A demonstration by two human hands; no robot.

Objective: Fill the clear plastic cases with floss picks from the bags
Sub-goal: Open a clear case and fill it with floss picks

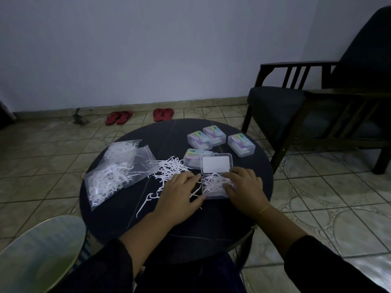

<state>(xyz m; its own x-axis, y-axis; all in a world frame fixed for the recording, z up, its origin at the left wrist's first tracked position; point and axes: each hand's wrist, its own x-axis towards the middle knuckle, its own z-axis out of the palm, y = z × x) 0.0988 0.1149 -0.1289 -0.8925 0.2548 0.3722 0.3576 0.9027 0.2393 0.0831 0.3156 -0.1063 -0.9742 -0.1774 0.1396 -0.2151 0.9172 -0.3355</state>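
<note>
An open clear plastic case (213,194) lies on the round dark table (135,220), its lid (216,164) folded back and white floss picks inside. My right hand (243,187) rests on the case's right side, fingers on the picks. My left hand (179,191) lies flat at the case's left edge, thumb against its near corner, over loose picks. A loose pile of floss picks (169,168) sits just left of the lid. Two clear bags of picks (114,176) lie at the table's left.
Several closed, labelled cases (241,144) stand at the table's back right. A dark armchair (317,106) is on the right. Red sandals (163,114) lie by the wall on the tiled floor. A pale round seat (36,250) is at the lower left.
</note>
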